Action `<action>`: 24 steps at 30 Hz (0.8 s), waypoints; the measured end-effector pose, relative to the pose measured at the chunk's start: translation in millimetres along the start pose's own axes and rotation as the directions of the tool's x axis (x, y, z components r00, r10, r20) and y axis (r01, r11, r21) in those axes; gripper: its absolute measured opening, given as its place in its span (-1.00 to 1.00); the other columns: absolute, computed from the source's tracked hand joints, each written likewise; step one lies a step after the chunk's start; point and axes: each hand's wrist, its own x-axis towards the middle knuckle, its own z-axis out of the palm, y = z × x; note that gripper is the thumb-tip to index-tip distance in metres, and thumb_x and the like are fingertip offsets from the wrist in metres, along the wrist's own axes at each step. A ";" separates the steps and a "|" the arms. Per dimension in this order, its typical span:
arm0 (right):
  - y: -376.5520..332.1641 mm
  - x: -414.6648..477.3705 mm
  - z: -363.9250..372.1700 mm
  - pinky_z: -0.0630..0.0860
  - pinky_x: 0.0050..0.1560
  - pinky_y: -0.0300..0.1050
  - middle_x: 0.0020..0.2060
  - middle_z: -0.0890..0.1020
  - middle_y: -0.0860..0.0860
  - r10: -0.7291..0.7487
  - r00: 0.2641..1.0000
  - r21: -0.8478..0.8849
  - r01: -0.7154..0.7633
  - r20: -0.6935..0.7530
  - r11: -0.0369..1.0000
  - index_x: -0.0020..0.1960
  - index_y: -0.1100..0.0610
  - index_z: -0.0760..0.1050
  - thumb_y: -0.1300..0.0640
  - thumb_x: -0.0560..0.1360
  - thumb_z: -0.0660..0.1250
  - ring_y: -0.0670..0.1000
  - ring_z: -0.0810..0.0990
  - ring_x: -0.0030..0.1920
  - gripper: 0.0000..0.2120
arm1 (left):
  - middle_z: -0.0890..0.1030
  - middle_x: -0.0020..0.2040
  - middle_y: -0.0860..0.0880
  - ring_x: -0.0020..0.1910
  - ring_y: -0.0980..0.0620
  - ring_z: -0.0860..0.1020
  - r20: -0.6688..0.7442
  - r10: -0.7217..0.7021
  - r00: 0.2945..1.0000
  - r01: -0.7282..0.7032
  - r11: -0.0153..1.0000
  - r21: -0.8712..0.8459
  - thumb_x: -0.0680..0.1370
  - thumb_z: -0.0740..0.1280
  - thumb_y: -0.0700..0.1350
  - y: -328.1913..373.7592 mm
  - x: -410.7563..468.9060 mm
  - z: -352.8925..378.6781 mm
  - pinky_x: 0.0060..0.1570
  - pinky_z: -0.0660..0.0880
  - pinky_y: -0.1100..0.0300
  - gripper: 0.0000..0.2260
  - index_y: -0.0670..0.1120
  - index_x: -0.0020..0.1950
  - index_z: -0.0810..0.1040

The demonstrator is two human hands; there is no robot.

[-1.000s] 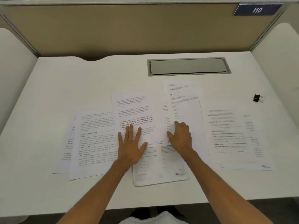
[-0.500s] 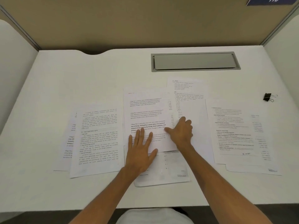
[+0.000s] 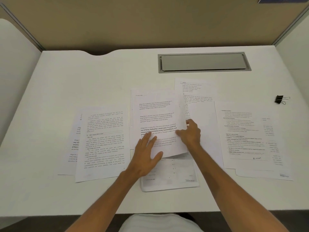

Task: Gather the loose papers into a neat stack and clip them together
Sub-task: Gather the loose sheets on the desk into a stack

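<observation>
Printed white sheets lie spread across the white desk [image 3: 83, 77]. My left hand [image 3: 147, 154] lies flat, fingers apart, on the lower part of the middle sheet [image 3: 155, 114]. My right hand [image 3: 189, 133] pinches the right edge of that sheet, thumb on top, and its lower right corner is lifted off the sheet beneath [image 3: 175, 178]. Another page [image 3: 197, 96] sticks out behind my right hand. Two overlapping sheets [image 3: 103, 141] lie at the left, and an overlapping group [image 3: 247, 139] at the right. A black binder clip [image 3: 280, 99] sits alone at the far right.
A grey metal cable hatch [image 3: 204, 62] is set into the desk at the back. Beige and white partition walls [image 3: 150, 22] close the desk on three sides. The desk's front edge [image 3: 50, 213] runs just below the papers.
Both hands have slid the middle sheet to the right and straightened it. My right hand has gone from pressing flat to pinching its right edge, and the corner has lifted.
</observation>
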 end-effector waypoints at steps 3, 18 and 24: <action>9.6 -1.3 -4.8 0.59 0.21 0.09 0.20 0.65 0.10 0.016 0.999 0.090 -0.019 0.036 0.996 0.25 0.15 0.54 0.23 0.39 0.53 0.16 0.64 0.13 -0.56 | 0.09 0.65 0.07 0.61 0.10 0.07 -0.098 -0.075 0.992 0.068 0.995 -0.076 0.62 0.26 0.14 -3.5 -3.6 -9.3 0.54 0.04 0.15 -0.42 0.00 0.60 0.22; 73.5 -49.3 -32.7 0.45 0.32 0.02 0.39 0.49 0.14 0.058 0.994 -0.124 -0.046 0.094 0.991 0.47 0.25 0.35 0.15 0.50 0.46 0.18 0.50 0.35 -0.39 | 0.47 0.44 -0.12 0.39 -0.11 0.46 -0.129 -0.492 0.861 0.425 0.835 -0.350 0.60 0.37 -0.06 23.7 -39.6 -19.4 0.42 0.39 -0.03 -0.54 -0.14 0.47 0.42; 65.0 -67.0 -19.4 0.48 0.04 -0.02 0.28 0.51 0.18 0.046 0.999 -0.230 -0.042 0.010 0.972 0.42 0.22 0.32 0.09 0.49 0.45 0.22 0.53 0.25 -0.41 | 0.34 0.49 -0.14 0.47 -0.12 0.34 -0.001 -0.575 0.818 0.535 0.762 -0.364 0.57 0.39 0.00 36.9 -38.3 -16.6 0.38 0.34 0.03 -0.36 -0.14 0.57 0.24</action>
